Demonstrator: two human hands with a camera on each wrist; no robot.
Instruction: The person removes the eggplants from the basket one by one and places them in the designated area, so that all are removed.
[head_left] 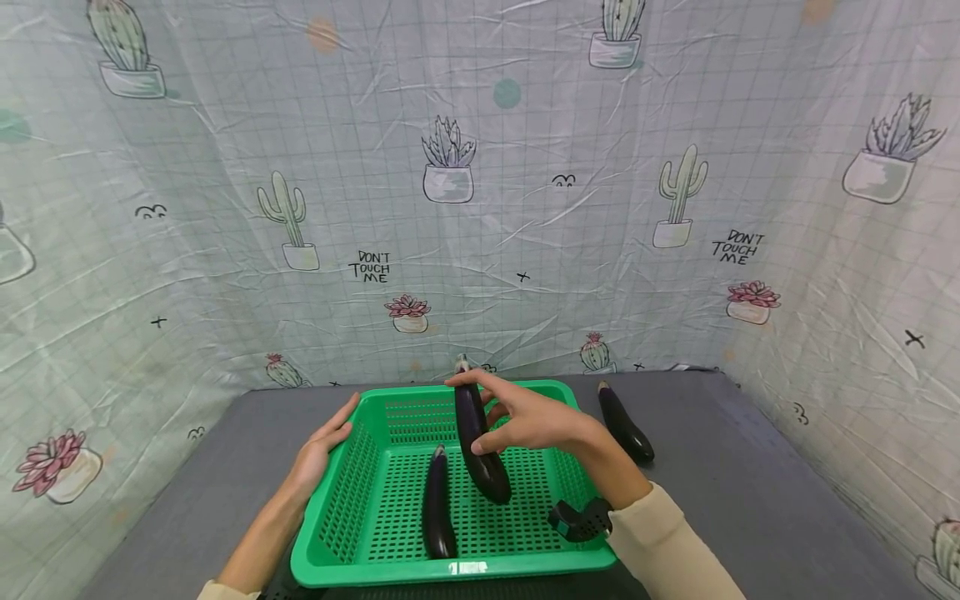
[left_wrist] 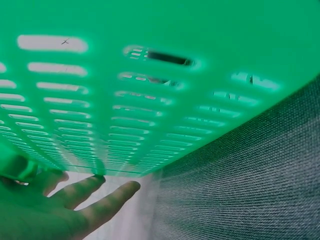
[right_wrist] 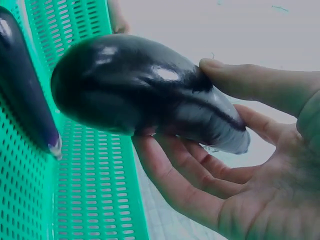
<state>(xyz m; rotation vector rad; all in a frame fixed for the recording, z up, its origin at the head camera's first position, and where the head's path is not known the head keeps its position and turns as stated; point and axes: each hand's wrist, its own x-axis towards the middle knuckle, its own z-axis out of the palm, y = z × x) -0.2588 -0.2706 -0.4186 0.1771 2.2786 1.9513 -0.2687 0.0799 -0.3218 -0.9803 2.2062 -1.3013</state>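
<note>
Grip of the right hand (head_left: 528,415) is clamped on a dark, glossy eggplant (head_left: 468,421), and up it is, over the green basket (head_left: 390,573), stem end away, rounded end tilting down toward the person! Lower and just left of that grip, a second eggplant (head_left: 438,512) lies on the basket floor. Farther left, at the basket's rim, the left grip (head_left: 318,454) rests against the side, fingers straight and a little apart. Over to the right of the right grip, outside the basket, a third eggplant (head_left: 624,423) lies on the grey tabletop (head_left: 750,500). Behind everything, past both grips, hangs a cactus-print sheet (head_left: 510,233).
</note>
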